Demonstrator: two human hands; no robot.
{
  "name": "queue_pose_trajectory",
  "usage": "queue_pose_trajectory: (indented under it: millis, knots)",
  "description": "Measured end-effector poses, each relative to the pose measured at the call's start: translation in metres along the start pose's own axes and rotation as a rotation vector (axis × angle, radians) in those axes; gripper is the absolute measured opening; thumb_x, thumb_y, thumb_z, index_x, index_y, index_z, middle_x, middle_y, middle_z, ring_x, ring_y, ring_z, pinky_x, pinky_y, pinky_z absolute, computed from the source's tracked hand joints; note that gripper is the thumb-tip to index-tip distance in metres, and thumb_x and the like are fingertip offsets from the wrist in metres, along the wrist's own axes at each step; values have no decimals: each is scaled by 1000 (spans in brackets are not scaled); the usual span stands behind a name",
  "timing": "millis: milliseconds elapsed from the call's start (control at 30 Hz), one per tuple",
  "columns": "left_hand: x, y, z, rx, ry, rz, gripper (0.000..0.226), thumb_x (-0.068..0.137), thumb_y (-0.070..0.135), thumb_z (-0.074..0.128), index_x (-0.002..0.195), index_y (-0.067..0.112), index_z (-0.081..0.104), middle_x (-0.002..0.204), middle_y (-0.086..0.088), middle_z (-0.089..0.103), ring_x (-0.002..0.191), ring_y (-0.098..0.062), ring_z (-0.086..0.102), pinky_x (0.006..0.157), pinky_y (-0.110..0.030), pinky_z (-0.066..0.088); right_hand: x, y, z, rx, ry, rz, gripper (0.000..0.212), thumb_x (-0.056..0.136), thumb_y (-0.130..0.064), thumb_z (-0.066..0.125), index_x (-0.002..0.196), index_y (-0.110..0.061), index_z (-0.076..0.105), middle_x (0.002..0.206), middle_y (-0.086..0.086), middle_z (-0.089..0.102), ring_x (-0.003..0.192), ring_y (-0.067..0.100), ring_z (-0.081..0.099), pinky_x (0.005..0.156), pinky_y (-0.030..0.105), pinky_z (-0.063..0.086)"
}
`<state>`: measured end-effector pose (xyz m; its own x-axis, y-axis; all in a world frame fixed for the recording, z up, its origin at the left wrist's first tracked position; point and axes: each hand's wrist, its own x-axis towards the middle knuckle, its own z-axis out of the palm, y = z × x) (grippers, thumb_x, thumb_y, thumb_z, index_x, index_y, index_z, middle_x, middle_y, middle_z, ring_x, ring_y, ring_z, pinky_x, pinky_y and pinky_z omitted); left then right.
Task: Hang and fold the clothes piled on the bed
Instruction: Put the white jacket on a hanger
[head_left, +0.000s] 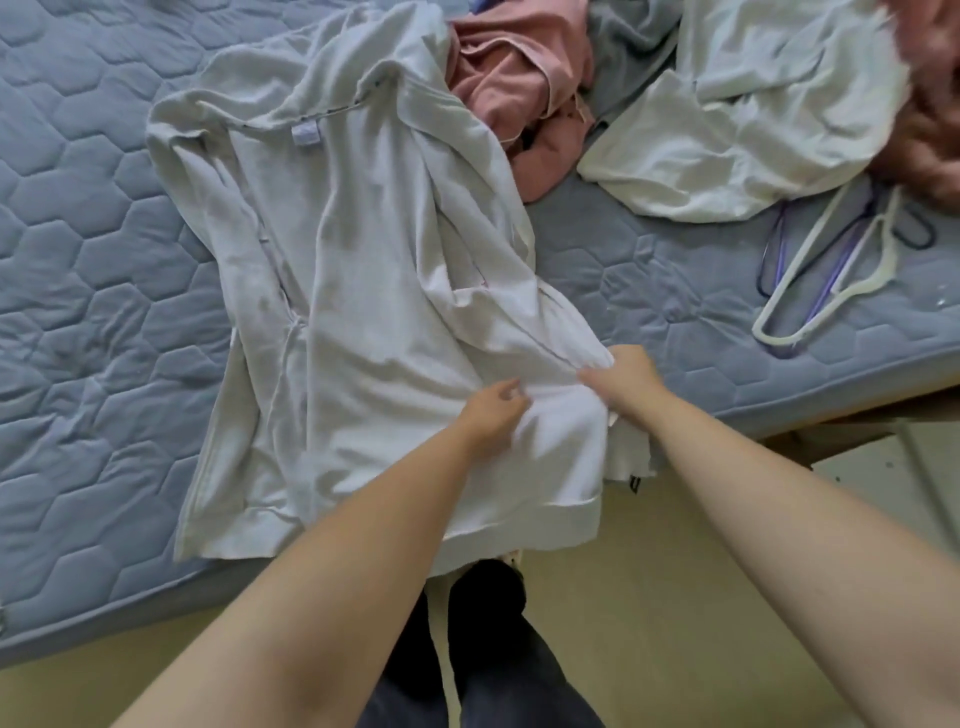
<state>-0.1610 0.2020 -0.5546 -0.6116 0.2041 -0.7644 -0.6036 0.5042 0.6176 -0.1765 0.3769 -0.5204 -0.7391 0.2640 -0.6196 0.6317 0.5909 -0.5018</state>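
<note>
While both hands work at its lower right edge, the white hoodie (363, 291) lies spread across the bed (104, 260). The left hand (491, 410) curls into the cloth; the right hand (623, 376) pinches a fold. Folding looks barely begun: the pink garment (519, 88) and another white garment (737, 119) remain heaped, the hangers (826, 275) unused.

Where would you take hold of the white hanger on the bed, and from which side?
Probably grip the white hanger on its long straight arm, coming from the bed's near edge: that arm lies flat and exposed on the mattress, while its hook end sits tucked near the white garment.
</note>
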Motion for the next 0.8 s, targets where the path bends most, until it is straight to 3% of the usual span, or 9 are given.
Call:
queue_pose_trajectory:
  millis: [100, 167, 233, 300, 367, 467, 667, 733, 800]
  knots:
    - [4, 17, 10, -110, -79, -10, 51, 94, 21, 54, 143, 17, 41, 143, -7, 46, 122, -22, 51, 89, -26, 43, 8, 19, -25, -143, 296, 37, 15, 90, -22, 55, 92, -9, 63, 87, 14, 63, 80, 32, 58, 59, 30, 36]
    - [6, 23, 14, -136, -132, -15, 53, 97, 21, 52, 146, 18, 35, 147, -8, 39, 127, -23, 46, 95, -27, 40, 13, 34, -29, -259, 205, 196, 32, 93, -26, 53, 116, -5, 57, 113, 19, 61, 100, 36, 58, 70, 33, 42]
    - [6, 22, 16, -96, -136, -21, 52, 97, 19, 51, 146, 16, 35, 149, -10, 37, 131, -25, 43, 101, -29, 38, 13, 46, -23, -370, 70, 322, 54, 92, -30, 56, 136, -3, 38, 137, 20, 45, 122, 37, 46, 92, 40, 41]
    - [4, 16, 14, -53, -85, -17, 50, 96, 14, 51, 145, 13, 39, 148, -12, 39, 131, -26, 43, 106, -31, 37, 7, 46, -11, -482, 103, 263, 60, 91, -29, 57, 139, -6, 31, 144, 18, 35, 131, 35, 35, 103, 43, 35]
    - [2, 3, 7, 6, -29, -8, 48, 94, 10, 49, 142, 10, 43, 147, -12, 41, 132, -24, 43, 109, -35, 36, -1, 36, 6, -554, 153, 107, 50, 92, -19, 50, 138, -8, 33, 144, 15, 33, 131, 33, 32, 105, 42, 33]
    - [-7, -23, -15, 134, 40, -25, 46, 93, 7, 43, 139, 13, 47, 145, -7, 45, 131, -22, 44, 106, -31, 36, -20, 14, 44, -583, 72, -84, 51, 90, -12, 45, 139, -10, 32, 147, 12, 29, 134, 31, 28, 107, 38, 28]
    - [-40, -84, -83, 299, 424, 55, 37, 89, 3, 43, 121, 12, 61, 132, -3, 53, 123, -22, 46, 94, -25, 36, -62, -37, 133, -467, -74, -259, 51, 89, -10, 44, 139, -7, 35, 144, 10, 33, 131, 29, 31, 107, 36, 31]
    - [-54, -112, -110, 411, 615, 81, 39, 88, 5, 47, 125, 10, 58, 140, -7, 44, 132, -26, 36, 104, -33, 32, -78, -51, 164, -418, -105, -310, 51, 88, -9, 44, 138, -7, 36, 142, 9, 35, 131, 27, 32, 106, 35, 32]
    - [-65, -143, -137, 470, 739, -48, 56, 87, 8, 51, 141, 17, 40, 153, -8, 25, 141, -28, 21, 113, -42, 20, -95, -63, 196, -365, -139, -344, 51, 89, -10, 44, 140, -9, 36, 143, 7, 35, 131, 24, 31, 106, 33, 32]
